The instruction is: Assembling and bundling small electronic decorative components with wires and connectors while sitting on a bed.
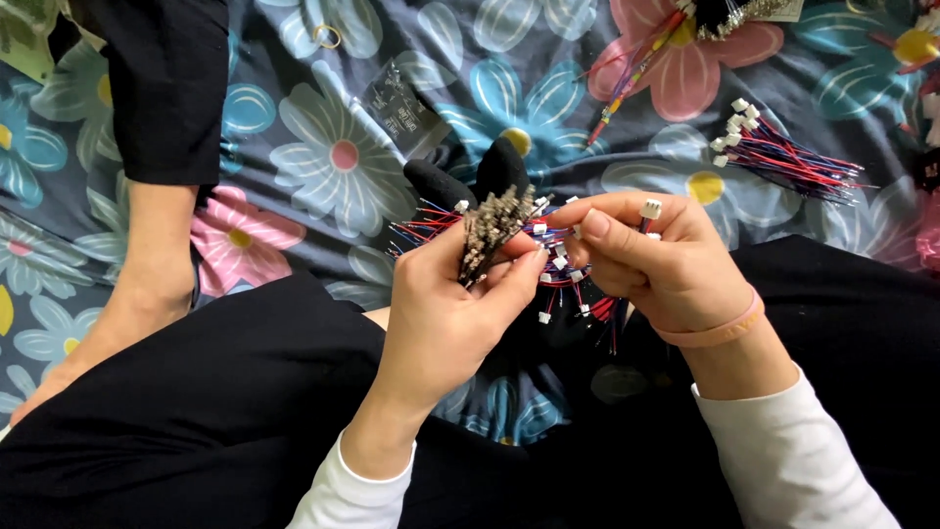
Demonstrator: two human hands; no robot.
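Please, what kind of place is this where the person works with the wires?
Probably a home, not a workshop. The person sits on a flowered bedsheet instead of at a bench, and loose wire bundles lie on the cloth. The left hand and right hand hold wires over the lap.

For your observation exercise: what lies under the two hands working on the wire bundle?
Under the left hand and right hand hang red and blue wires with white connectors, above black trousers and a flowered cloth. The hands cover the bundle's middle.
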